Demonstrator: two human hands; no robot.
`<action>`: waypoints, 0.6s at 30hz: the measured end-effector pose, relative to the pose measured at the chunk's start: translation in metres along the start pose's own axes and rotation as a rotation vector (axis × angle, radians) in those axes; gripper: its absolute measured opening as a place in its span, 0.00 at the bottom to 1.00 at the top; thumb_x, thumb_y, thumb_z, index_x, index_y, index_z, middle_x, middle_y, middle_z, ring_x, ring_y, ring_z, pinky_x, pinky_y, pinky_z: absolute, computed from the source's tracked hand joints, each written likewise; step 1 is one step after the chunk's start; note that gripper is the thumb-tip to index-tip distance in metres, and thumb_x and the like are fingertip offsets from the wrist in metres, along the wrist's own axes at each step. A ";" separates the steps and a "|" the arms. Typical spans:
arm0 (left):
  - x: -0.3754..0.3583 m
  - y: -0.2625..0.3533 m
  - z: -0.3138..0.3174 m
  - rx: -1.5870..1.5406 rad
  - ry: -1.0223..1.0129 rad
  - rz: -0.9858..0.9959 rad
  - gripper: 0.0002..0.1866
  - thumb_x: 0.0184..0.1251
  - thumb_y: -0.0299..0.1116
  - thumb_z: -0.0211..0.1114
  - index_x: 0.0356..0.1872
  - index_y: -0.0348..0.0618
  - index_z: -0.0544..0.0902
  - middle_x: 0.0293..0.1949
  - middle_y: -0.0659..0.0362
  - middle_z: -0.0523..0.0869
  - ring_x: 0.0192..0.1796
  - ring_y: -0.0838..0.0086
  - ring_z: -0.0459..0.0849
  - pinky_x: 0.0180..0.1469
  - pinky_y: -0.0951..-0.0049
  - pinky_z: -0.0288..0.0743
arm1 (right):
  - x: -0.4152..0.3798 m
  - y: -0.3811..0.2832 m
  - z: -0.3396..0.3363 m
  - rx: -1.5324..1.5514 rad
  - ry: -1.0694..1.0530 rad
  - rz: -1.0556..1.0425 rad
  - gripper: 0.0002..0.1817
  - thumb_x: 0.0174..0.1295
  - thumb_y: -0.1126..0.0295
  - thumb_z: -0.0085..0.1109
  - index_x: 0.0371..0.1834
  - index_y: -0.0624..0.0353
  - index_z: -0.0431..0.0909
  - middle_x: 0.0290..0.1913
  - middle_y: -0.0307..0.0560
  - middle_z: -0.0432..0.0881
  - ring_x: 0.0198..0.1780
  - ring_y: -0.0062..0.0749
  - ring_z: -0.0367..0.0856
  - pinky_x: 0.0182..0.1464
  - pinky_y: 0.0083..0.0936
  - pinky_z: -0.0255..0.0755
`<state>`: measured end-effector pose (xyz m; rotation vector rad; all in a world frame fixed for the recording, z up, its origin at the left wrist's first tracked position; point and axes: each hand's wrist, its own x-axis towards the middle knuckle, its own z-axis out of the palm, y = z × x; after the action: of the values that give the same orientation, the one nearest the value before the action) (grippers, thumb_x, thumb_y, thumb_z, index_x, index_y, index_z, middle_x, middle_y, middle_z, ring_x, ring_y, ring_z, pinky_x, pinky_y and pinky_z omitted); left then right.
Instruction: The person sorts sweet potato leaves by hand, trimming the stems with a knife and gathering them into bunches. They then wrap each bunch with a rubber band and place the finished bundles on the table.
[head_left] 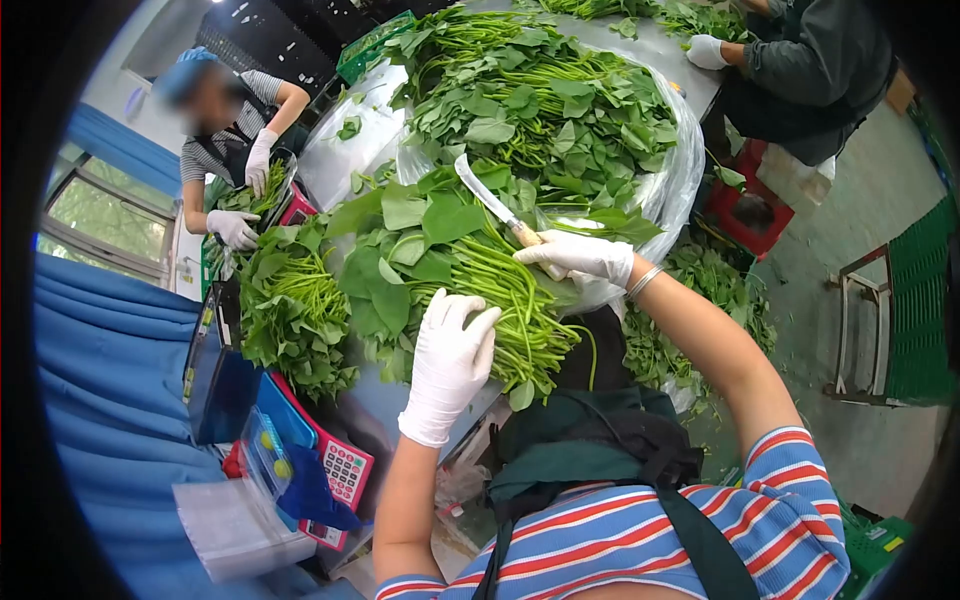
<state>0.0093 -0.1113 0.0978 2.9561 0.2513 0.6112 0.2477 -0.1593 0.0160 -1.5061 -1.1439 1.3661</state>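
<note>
My right hand (578, 256), in a white glove, is closed around the wooden handle of a curved knife (486, 193). The blade points up and to the left over the leafy greens. In a white glove too, my left hand (452, 352) rests at the near left side of a bundle of green stems (500, 290); its fingers are bent against the stems, and what they hold, if anything, is hidden. Broad leaves of the bundle spread to the left. Another bunch of greens (295, 305) lies left of it.
A large leafy pile (540, 100) on plastic lies beyond. A pink calculator-like device (345, 472) is at lower left. Two people work at upper left and upper right. A red stool (748, 205) and a green crate (925, 300) stand at right.
</note>
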 end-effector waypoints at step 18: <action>0.038 -0.008 -0.042 0.107 -0.055 -0.055 0.26 0.34 0.25 0.69 0.42 0.48 0.73 0.50 0.55 0.71 0.56 0.59 0.67 0.58 0.59 0.58 | -0.016 -0.058 -0.007 0.177 -0.110 -0.073 0.19 0.60 0.54 0.52 0.20 0.55 0.67 0.19 0.28 0.60 0.21 0.15 0.55 0.23 0.19 0.53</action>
<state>0.0256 -0.0930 0.1499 3.0512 0.3696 0.5244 0.2484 -0.1584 0.0762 -1.2659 -1.1031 1.4739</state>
